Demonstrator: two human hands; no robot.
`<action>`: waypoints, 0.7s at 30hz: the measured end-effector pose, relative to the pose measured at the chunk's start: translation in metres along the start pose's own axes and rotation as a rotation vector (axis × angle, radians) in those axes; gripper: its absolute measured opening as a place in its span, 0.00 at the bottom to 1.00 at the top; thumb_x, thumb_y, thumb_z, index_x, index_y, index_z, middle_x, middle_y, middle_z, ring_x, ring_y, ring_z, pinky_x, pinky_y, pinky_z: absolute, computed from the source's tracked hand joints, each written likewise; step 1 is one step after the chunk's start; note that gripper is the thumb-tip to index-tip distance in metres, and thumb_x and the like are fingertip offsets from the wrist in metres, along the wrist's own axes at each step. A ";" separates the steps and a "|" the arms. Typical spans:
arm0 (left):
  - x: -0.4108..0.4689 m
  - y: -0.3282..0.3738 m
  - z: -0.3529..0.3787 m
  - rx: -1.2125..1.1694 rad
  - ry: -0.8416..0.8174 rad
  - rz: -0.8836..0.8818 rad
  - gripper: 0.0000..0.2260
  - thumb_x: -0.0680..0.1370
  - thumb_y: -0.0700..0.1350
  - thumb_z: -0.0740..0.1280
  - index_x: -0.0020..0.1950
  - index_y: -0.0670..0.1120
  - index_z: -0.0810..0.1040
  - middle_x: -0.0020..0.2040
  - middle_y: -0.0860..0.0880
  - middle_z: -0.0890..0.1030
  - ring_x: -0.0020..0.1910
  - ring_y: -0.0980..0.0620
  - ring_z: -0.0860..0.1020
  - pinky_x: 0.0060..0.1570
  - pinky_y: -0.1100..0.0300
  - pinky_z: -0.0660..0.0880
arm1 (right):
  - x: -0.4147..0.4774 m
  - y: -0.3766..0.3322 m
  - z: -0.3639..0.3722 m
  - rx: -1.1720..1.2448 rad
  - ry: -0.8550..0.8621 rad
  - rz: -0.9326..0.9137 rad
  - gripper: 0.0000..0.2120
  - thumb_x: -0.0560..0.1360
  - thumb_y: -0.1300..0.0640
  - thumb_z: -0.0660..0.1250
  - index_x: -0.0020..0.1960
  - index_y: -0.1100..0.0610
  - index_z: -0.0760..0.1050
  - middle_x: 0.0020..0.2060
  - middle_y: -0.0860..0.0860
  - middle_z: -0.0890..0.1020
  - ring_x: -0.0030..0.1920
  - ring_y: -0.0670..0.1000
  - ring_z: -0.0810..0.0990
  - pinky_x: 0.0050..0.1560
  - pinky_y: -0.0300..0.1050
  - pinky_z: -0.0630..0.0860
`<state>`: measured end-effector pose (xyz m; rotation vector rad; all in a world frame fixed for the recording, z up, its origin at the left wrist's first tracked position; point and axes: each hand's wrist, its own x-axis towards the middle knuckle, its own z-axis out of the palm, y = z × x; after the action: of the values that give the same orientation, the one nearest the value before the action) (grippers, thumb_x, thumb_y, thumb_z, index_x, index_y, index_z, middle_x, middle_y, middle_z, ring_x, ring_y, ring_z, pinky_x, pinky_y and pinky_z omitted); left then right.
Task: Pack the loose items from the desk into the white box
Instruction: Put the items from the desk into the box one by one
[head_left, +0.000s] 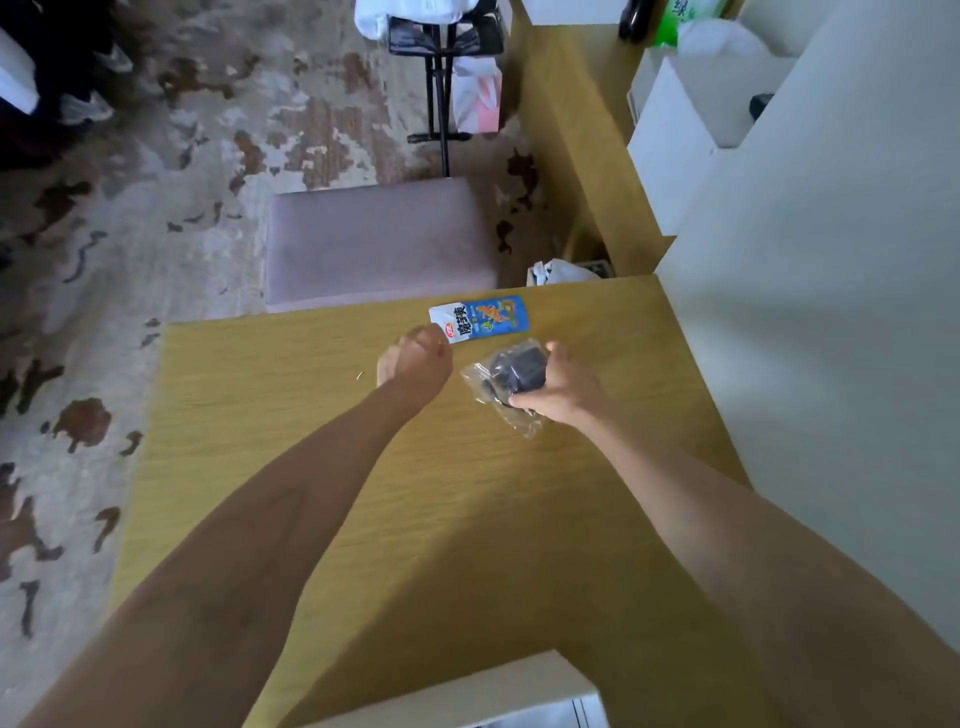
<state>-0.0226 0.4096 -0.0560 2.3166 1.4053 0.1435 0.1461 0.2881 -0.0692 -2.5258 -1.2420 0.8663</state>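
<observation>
- The right hand (558, 387) is being closed around a dark object in a clear plastic bag (511, 379); the fingers are wrapped over the far side and the thumb is pressed on the near side, with loose film trailing out below the hand onto the surface (291, 415).
- The left hand (415, 361) is being held curled, knuckles up; whether anything is being pinched cannot be told. A blue-and-white snack packet (480, 319) is lying just beyond it, its white end touching or nearly touching the knuckles.
- A white box (483, 691) is being shown only as a rim at the near edge, well behind both hands, toward the person.
- Risk, as judged: the bag is slippery and slack, so the dark object could be slipping inside the film or the trailing film could be snagging on the surface as it is lifted.
- Risk, as judged: the flat packet offers little edge for the left hand and lies close to the far edge of the surface; a sliding push could be sending it over onto the padded stool (379, 244) beyond.
</observation>
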 end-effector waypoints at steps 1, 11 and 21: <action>0.008 0.001 0.002 0.071 0.040 0.080 0.11 0.79 0.45 0.58 0.55 0.45 0.77 0.54 0.45 0.80 0.49 0.43 0.79 0.42 0.51 0.78 | -0.003 0.005 0.000 0.048 -0.033 0.035 0.45 0.62 0.44 0.77 0.69 0.57 0.57 0.56 0.53 0.75 0.54 0.56 0.78 0.55 0.55 0.78; 0.061 0.027 0.042 0.353 -0.184 0.280 0.24 0.79 0.52 0.61 0.72 0.43 0.62 0.74 0.45 0.63 0.72 0.45 0.62 0.66 0.44 0.65 | -0.070 0.067 0.008 0.681 -0.081 0.030 0.24 0.59 0.55 0.82 0.52 0.58 0.78 0.44 0.53 0.84 0.45 0.50 0.84 0.46 0.48 0.80; -0.037 0.017 0.046 0.684 -0.014 0.437 0.15 0.79 0.41 0.56 0.65 0.41 0.68 0.56 0.41 0.78 0.52 0.40 0.80 0.46 0.46 0.77 | -0.158 0.084 0.006 0.931 0.042 0.125 0.35 0.61 0.60 0.82 0.61 0.60 0.66 0.50 0.53 0.80 0.44 0.44 0.84 0.40 0.36 0.80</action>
<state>-0.0121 0.3566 -0.0862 3.1525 1.0119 -0.2713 0.1225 0.1126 -0.0427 -1.8410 -0.4661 1.0773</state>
